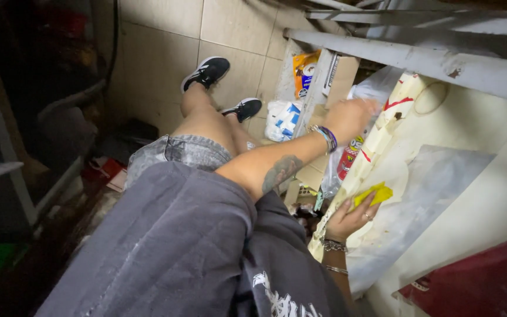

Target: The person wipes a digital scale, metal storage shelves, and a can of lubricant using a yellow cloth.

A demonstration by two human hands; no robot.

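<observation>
Nearest the camera: grey shirt sleeve (171,246) and denim shorts (177,149), person seated to the left of the cream panel (441,123).

Right hand (350,218) sat at the panel's lower left edge, bracelets on the wrist and a ring on one finger. Its fingers were closed around a yellow cloth (374,194), which was pressed flat against the panel face. A clear plastic sheet (435,188) lay on the panel just right of the cloth, touching it or nearly so; too hard to tell. A dark red box (482,282) was below the panel's lower right corner.

Left hand (352,117), on a tattooed forearm with beaded bands, reached across to the panel's upper left edge. It was motion-blurred, fingers looked curled, but I could not tell whether they gripped the edge or the clear bag (377,88) there. A red can (347,158) stood just left of the panel, between the two hands.

Progress, judged only: the wiping looked early or midway. Brown specks and red smears showed on the panel above and right of the cloth, and the sheet looked cloudy. No patch read as clearly clean, so most of the surface seemed left to do.

A grey metal rail (418,58) ran above the panel's top. Farther left of the panel were a cardboard box (338,73), an orange snack pack (305,70) and a white-blue packet (283,117) on the tiled floor (159,35). Farthest: black sneakers (206,71).
</observation>
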